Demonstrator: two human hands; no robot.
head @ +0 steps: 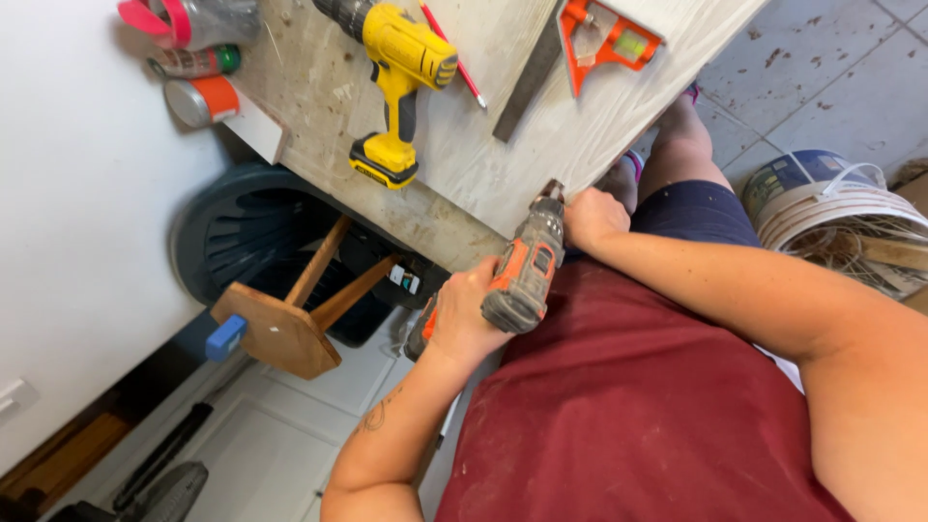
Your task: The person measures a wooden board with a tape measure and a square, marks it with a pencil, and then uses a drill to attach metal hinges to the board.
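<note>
My left hand (462, 324) grips the orange drill (522, 280), its bit at the desk (503, 164) edge beside my right hand (592, 217), fingers closed over that edge — a slipping bit could jab them.

drill (522, 275) orange/grey | 2nd drill (398, 72) yellow/blk | shirt (657, 406) dk red | bucket (831, 208) white

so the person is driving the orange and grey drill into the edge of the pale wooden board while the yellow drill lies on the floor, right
Not quite. The head view shows the yellow and black cordless drill lying on top of the pale wooden board, not on the floor. The rest holds: the left hand grips the orange and grey drill, its tip at the board's edge.
</note>
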